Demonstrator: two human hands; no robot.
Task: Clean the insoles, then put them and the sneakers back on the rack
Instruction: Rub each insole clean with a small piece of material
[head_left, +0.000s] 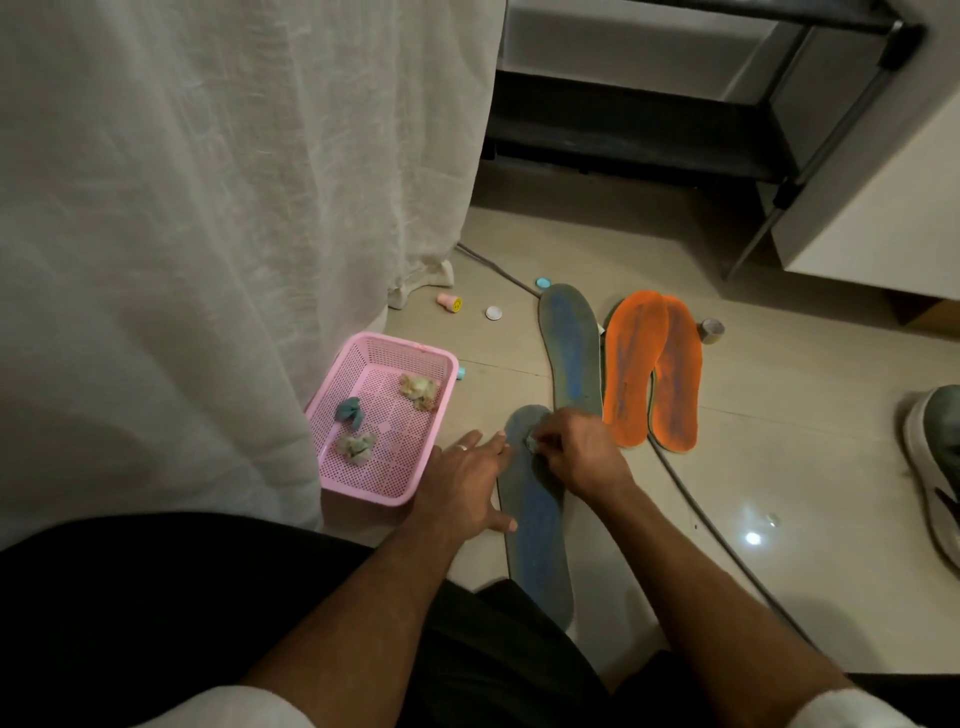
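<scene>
Head cam, near to far: our left hand (464, 486) lies spread flat on the edge of the long dark grey-blue foam insole (535, 525), probably pinning it, while our right hand (574, 454) pinches a small crumpled wipe (531, 443) against its toe end. Further out, the matching insole (570, 348) and two orange insoles (652, 369) wait on the floor; black metal shoe rack (727, 150) behind.

A pale curtain (218, 197) hangs over glossy beige floor tiles (779, 467), beside a white cabinet (883, 197).
</scene>
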